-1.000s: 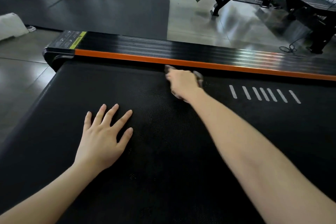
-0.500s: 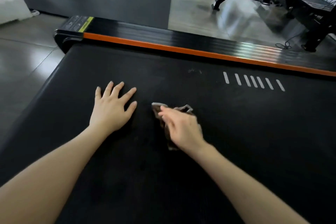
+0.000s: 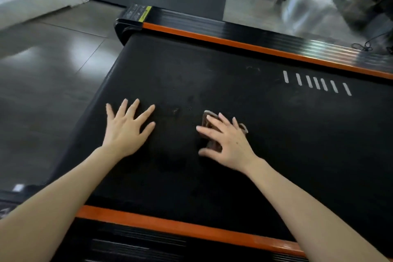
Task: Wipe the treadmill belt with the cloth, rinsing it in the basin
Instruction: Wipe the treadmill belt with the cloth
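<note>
Now, right hand (image 3: pixel 228 144): spread on the cloth (image 3: pixel 209 116), drawn back from the far rail (image 3: pixel 255 48) (to mid-belt).
Left hand (image 3: pixel 125 132): splayed flat, bracing.
Belt (image 3: pixel 276 134): we judge 1 strip wiped.

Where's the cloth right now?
In the head view, the cloth lies on the treadmill belt under the outspread right hand, just right of the flat left hand.

My left hand (image 3: pixel 125 132) lies flat, fingers spread, on the black treadmill belt (image 3: pixel 276 134). Near it, my right hand (image 3: pixel 227 144) presses a crumpled brownish cloth (image 3: pixel 207 116) onto the belt.
</note>
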### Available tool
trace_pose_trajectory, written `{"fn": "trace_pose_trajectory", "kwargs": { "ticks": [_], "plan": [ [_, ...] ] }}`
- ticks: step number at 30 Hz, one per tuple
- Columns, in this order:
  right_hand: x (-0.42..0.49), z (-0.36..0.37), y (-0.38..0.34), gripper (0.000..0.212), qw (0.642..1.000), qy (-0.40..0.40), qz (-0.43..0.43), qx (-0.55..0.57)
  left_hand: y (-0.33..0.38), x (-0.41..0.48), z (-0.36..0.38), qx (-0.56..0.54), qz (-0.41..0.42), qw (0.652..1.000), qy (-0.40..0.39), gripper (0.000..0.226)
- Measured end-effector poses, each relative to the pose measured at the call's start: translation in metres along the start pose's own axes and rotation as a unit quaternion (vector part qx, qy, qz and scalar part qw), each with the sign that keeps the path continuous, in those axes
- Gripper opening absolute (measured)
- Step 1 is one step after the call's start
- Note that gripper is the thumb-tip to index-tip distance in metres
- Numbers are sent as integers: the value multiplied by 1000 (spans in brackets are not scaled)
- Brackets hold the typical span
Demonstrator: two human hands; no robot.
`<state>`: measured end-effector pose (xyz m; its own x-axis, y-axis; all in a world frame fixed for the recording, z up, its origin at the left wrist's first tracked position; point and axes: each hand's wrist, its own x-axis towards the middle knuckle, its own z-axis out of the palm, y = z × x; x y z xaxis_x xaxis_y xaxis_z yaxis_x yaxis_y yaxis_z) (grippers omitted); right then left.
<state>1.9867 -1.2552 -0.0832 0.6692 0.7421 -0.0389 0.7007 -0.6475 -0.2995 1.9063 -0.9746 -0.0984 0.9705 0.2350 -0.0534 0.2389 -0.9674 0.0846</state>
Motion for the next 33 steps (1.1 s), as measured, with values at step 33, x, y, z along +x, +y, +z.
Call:
{"fn": "trace_pose_trajectory", "kwargs": {
  "ticks": [33],
  "plan": [
    [58,37,-55,23,972,111,-207,-26,-15,-3,18,-5,21,998,62,60]
  ]
}}
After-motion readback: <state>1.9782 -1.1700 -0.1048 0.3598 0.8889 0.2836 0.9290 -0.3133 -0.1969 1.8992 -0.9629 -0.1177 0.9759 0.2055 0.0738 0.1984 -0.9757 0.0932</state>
